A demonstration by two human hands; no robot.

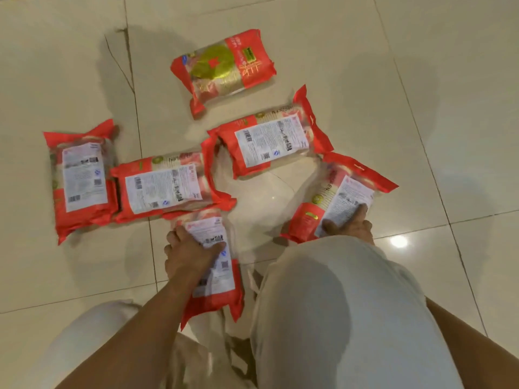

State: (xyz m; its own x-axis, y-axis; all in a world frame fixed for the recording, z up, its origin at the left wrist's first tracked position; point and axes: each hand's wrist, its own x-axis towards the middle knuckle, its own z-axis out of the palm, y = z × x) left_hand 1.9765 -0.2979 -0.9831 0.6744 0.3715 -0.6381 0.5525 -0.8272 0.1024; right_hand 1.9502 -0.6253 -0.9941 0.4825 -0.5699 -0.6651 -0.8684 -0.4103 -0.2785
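Several red noodle packets lie on the tiled floor. My left hand [191,254] grips the nearest packet [216,282], label side up, with the thumb across its white label. My right hand [349,224] grips the near end of another packet [337,197] at the right, fingers curled over its white label. Part of that hand is hidden behind my knee. Two packets lie label up at the left [81,178] and left middle [165,188], one in the centre [269,141]. The far packet [224,68] lies front side up.
The cream tile floor [421,80] has a crack [118,60] at the upper left. My knee in white trousers [337,304] fills the lower right, the other leg [92,332] the lower left. A lamp glare [398,241] shines on the floor at the right.
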